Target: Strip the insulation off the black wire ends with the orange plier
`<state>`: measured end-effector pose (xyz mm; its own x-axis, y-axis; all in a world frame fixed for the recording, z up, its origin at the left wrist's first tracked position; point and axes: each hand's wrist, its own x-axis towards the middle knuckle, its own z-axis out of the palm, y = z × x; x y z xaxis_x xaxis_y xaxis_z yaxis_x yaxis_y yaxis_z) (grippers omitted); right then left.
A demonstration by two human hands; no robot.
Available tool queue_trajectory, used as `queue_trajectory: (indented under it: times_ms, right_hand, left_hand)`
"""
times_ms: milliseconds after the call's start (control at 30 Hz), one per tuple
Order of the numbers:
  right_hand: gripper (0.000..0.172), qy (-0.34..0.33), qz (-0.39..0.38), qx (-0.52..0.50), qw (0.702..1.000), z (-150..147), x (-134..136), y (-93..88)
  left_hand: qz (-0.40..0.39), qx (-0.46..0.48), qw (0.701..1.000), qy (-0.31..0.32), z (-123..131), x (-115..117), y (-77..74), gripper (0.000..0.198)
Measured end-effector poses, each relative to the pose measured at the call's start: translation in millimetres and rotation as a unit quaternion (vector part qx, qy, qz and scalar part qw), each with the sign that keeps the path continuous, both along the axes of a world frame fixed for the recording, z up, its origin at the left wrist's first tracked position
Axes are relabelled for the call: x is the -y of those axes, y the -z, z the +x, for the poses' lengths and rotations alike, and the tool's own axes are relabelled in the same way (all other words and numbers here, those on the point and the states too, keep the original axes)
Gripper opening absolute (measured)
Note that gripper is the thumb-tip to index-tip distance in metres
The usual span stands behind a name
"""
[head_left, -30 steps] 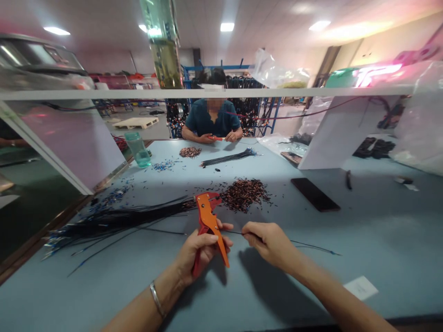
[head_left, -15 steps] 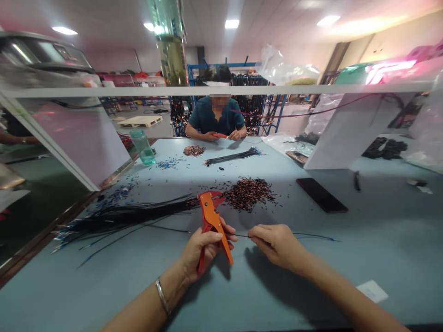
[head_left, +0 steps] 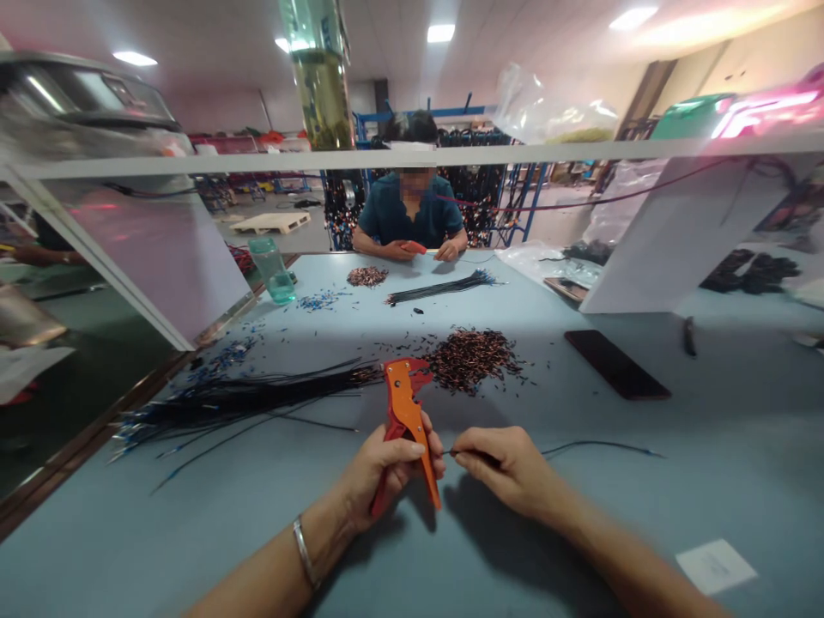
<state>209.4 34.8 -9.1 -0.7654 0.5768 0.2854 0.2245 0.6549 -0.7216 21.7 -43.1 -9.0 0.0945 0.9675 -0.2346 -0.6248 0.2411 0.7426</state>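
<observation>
My left hand (head_left: 399,463) is wrapped round an orange and red wire stripper (head_left: 405,399), whose jaws point away from me. Between finger and thumb, my right hand (head_left: 505,463) pinches a thin black wire (head_left: 602,444). One end of that wire trails to the right above the table; the other pokes out toward my left fingers, its tip hidden there. Left of the tool lies a bundle of black wires (head_left: 257,399) with blue ends. Just beyond the jaws is a heap of small black and copper-coloured offcuts (head_left: 476,359).
Blue bits (head_left: 225,356) are scattered at the left. A dark phone (head_left: 616,365) and a white paper square (head_left: 717,566) lie at the right. Across the table (head_left: 322,558), a person (head_left: 412,210) holds a red tool behind a second wire bundle (head_left: 444,287). A shelf (head_left: 547,154) spans overhead.
My right hand has come a little nearer to my left, with the wire still pinched. The view has shifted slightly. Across the table, the person's hands have moved apart a little.
</observation>
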Motion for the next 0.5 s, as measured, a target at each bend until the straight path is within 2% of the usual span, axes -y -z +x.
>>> queue_trajectory:
  times_ms: [167,267,367,500]
  right_hand:
    - [0.022,0.12,-0.06,-0.044,0.99,13.7,-12.1,6.4]
    - [0.02,0.174,-0.075,-0.055,0.98,18.7,-14.3,5.6]
    - [0.02,0.192,-0.05,-0.072,0.977,19.7,-12.2,1.9]
    - [0.019,0.186,0.0,-0.091,0.978,17.7,-7.5,-2.7]
  left_hand:
    - [-0.017,-0.017,0.999,0.025,-1.9,0.7,2.3,0.029]
    - [-0.026,-0.035,0.995,0.085,-1.6,2.6,0.6,0.03]
    - [-0.022,-0.058,0.987,0.147,-0.7,5.0,-1.7,0.031]
    - [-0.017,-0.066,0.981,0.179,-0.2,6.2,-2.4,0.03]
